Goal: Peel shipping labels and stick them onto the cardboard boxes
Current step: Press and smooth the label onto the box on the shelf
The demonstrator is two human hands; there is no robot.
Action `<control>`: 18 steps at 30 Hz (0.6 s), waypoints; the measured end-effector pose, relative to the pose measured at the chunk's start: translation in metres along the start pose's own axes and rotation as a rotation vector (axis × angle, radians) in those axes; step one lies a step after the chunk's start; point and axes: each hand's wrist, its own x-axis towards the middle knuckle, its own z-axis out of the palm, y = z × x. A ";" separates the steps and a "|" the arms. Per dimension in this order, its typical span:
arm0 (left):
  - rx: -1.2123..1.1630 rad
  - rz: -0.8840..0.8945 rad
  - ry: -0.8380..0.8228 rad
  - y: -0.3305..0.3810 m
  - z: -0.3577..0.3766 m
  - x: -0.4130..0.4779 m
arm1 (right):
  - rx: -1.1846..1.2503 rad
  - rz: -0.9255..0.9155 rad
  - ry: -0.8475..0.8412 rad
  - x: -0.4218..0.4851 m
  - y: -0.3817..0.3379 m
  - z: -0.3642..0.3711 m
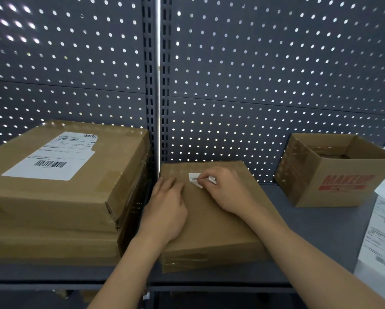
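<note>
Forearms: both reach in from the bottom edge, up and over the near side of the box, the right one slanting in from the lower right.
Left hand [167,208]: palm down, flat on the box top by its left edge, fingers straight and close together, pointing away.
Right hand [227,190]: knuckles up, wrist resting on the box top, fingers curled; thumb and fingertips pinch the crumpled right end of the label.
Label [195,178]: small and white with dark print, on the far part of the box top, between the two hands; its left part lies on the cardboard.
Box [209,230]: flat, brown and taped shut, lying on the shelf.
Shelf [316,230]: grey, carrying all the boxes.
Papers [381,230]: white printed sheets at the right edge, blurred.
Stack [53,197]: flat brown boxes just left of the box, higher than it; the top one bears a big label [51,157] with barcodes.
Open box [334,175]: far right, well apart, red print on its side.
Pegboard [254,63]: dark, perforated, behind everything.
</note>
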 end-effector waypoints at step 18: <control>0.052 0.030 -0.046 0.000 0.002 0.004 | 0.590 0.300 0.567 0.013 0.011 -0.025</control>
